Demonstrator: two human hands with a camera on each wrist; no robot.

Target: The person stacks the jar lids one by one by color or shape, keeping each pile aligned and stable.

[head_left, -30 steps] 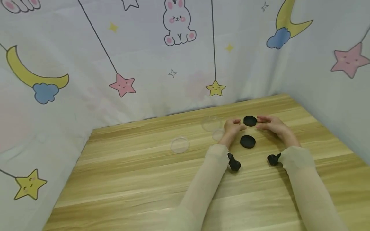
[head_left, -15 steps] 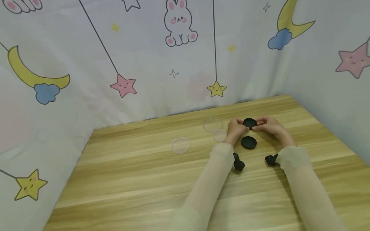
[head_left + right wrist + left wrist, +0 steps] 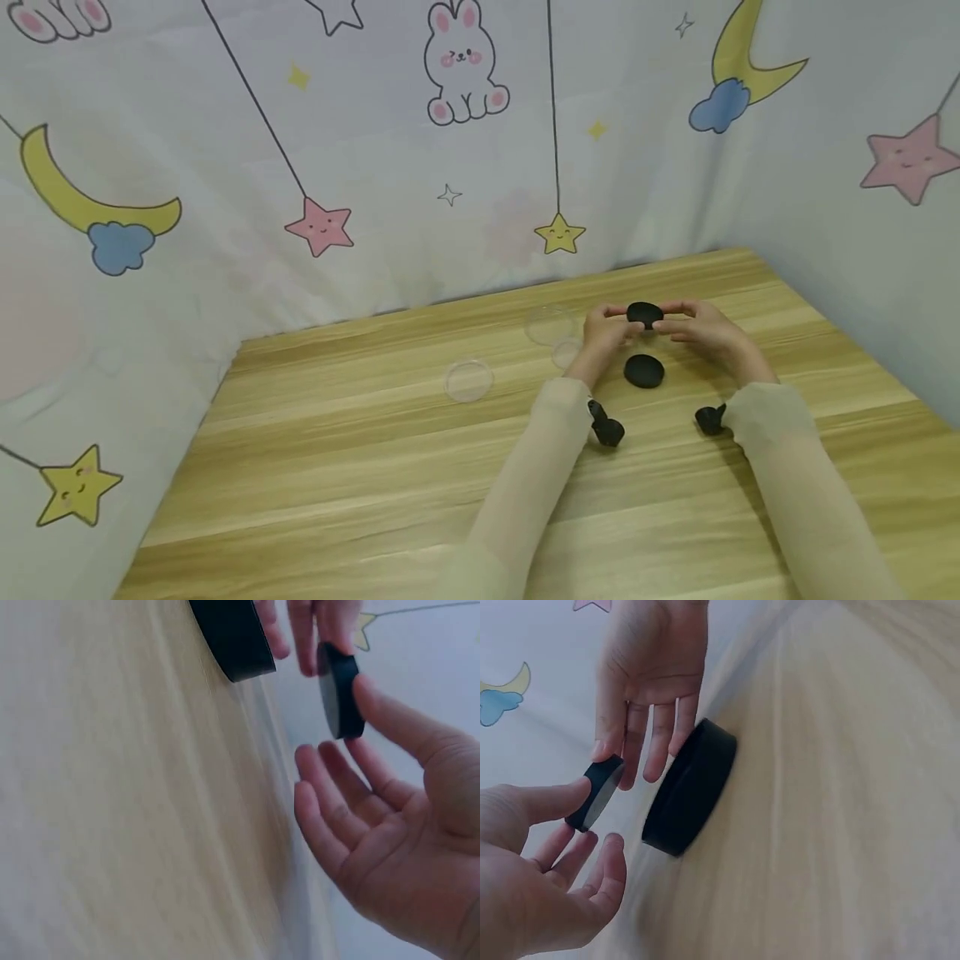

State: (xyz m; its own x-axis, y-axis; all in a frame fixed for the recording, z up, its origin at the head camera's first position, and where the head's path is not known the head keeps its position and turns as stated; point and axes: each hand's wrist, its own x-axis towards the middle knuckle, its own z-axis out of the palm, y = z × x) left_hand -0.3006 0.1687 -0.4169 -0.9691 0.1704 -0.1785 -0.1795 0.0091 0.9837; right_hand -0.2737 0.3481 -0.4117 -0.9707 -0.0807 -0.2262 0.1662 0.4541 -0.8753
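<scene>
A black round disc (image 3: 645,315) with a rim and a paler underside is held up off the table between both hands. My left hand (image 3: 606,332) pinches its left edge, thumb on one face and fingertips on the other. On the opposite edge my right hand (image 3: 701,327) pinches it the same way, its lower fingers loosely curved, as the right wrist view shows of the hand (image 3: 405,825). A second black disc (image 3: 644,372) lies on the table in front of them; the left wrist view shows this disc (image 3: 690,787) as shallow with a raised wall.
Several clear round discs lie to the left: one clear disc (image 3: 468,381) apart, another clear disc (image 3: 550,325) farther back, a third beside the left wrist. The wood-grain table (image 3: 337,467) meets a printed fabric wall (image 3: 390,167) at its back.
Both hands have closed in from either side and taken hold of the far black disc, which has risen from the table and tilted. The near black disc and the clear discs stay put.
</scene>
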